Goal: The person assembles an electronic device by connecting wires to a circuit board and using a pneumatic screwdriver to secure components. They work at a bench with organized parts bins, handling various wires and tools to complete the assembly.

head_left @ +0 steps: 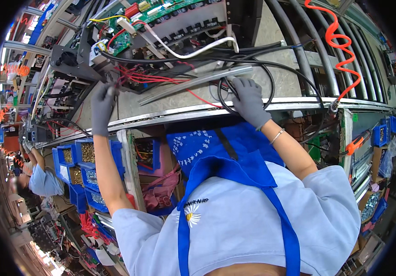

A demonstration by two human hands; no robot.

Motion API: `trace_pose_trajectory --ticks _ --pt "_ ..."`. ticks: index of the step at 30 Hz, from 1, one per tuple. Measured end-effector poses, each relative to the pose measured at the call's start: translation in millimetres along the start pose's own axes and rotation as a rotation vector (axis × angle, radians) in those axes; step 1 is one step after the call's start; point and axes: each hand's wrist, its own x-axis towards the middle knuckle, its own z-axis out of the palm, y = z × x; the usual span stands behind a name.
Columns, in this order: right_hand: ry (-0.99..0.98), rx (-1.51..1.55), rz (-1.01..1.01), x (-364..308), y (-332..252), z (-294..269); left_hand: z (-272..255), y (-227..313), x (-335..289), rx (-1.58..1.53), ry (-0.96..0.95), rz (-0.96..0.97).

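My left hand (102, 109), in a grey glove, is closed beside the corner of an open dark metal chassis (71, 64); what its fingers hold is hidden. Close to its fingertips runs a bundle of thin red wires (149, 78). My right hand (249, 100), also gloved, is closed on a looped black cable (271, 87) near the bench's front rail. Between the hands a long grey metal strip (195, 85) lies slantwise on the bench. Beyond it stand a green circuit board (175, 14) with components and a thick white cable (202, 49).
Metal rollers (315, 50) lie to the right, where a coiled orange air hose (345, 46) hangs. Blue bins (87, 152) of small fasteners sit below the bench at left. An orange-handled tool (356, 145) is at right. Another person (44, 177) works at far left.
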Motion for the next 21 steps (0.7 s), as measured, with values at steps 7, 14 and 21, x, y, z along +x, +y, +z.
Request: trace_pose_trajectory --ticks 7,14,21 --pt "-0.042 -0.007 -0.015 2.1 3.8 -1.5 -3.4 135.5 -80.8 0.257 -0.257 0.356" --pt "0.107 0.141 -0.107 21.6 -40.8 -56.4 -95.1 169.4 -140.4 -0.251 0.177 0.772" --pt "0.326 0.422 -0.454 130.0 -80.1 -50.8 -61.9 178.1 -149.9 -0.581 0.226 0.524"
